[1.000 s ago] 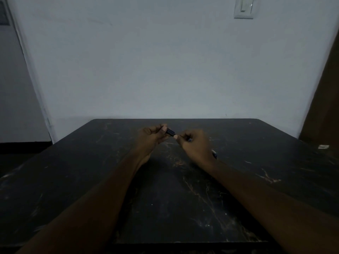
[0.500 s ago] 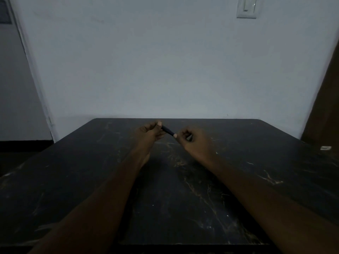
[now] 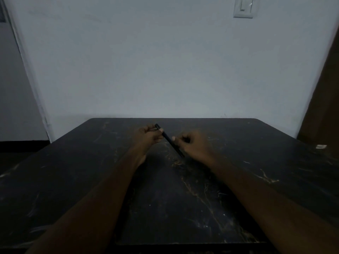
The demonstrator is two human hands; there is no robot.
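Counted: 2 hands, left hand & right hand; 1 slim black pen btwn them; 1 dark bench; 1 wall switch; 1 small white item, far right.

Matt black pen over a glossy, marble-veined black table.

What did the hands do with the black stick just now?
The thin black pen swung: its near end, earlier tucked inside the right hand, now shows in front of it, pointing toward the person. The left hand still pinches its far end. Both hands and the dark marbled table stayed put.
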